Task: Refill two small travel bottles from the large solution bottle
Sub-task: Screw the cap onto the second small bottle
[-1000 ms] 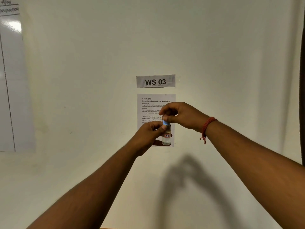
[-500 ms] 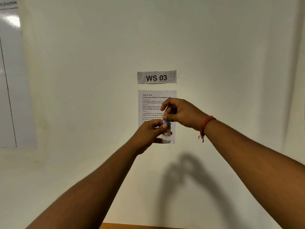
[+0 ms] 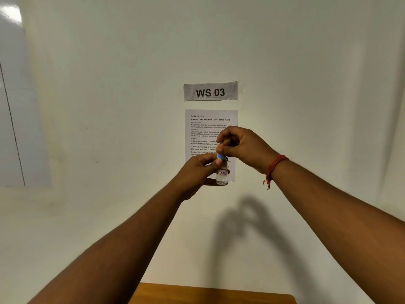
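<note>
Both hands are raised before the wall, our left hand (image 3: pixel 198 172) pinching the small travel bottle (image 3: pixel 222 173) upright, our right hand (image 3: pixel 243 145) pinching its blue cap (image 3: pixel 221 156); a slipping grip could drop it onto the far-below surface (image 3: pixel 210 294) and spill.

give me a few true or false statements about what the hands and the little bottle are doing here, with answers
1. The left hand holds the small bottle by its body. True.
2. The bottle lies on the wooden table. False: it is held upright in the air, in front of the wall sheet.
3. The right hand has its fingers on the blue cap. True.
4. The red thread band is on the left wrist. False: it is on the right wrist.
5. The sign above the sheet reads WS 07. False: it reads WS 03.
</note>
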